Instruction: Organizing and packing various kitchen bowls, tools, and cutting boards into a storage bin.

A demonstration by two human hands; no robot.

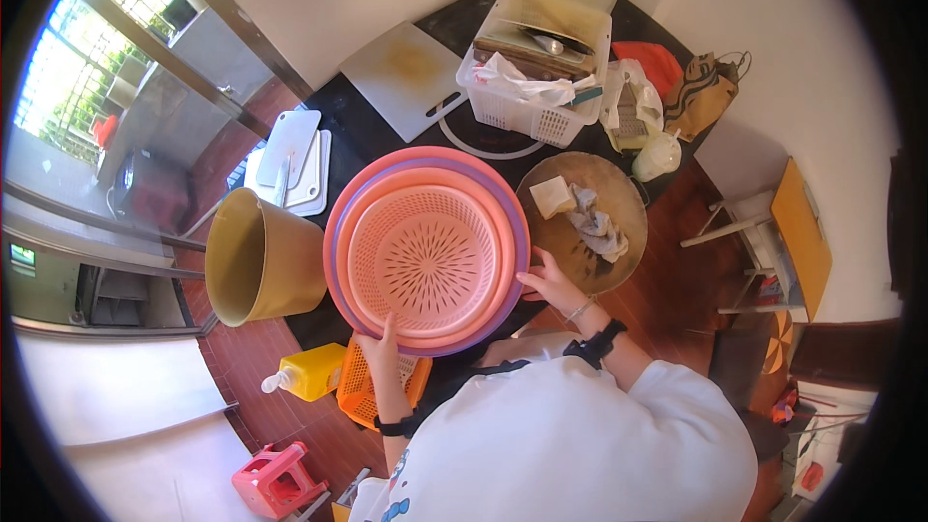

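Note:
A nested stack of round plastic basins (340,232) in pink and purple sits in front of me, with a pink slotted colander (430,256) on top. My left hand (381,353) grips the stack's near left rim, thumb up over the edge. At the right rim, my right hand (549,282) has its fingers on the edge. What the fingers do underneath is hidden. Left of the stack stands a tan bucket (295,261), tilted in view. An orange basket (411,382) and a yellow pump bottle (314,371) are beside my left forearm.
To the right, a round brown board (623,198) carries a grey cloth (599,225) and a pale square piece (551,196). A loaded white basket (522,118) stands behind on the black table, near a large cutting board (382,87). Smaller white boards (290,140) lie left. A pink stool (275,481) is low left.

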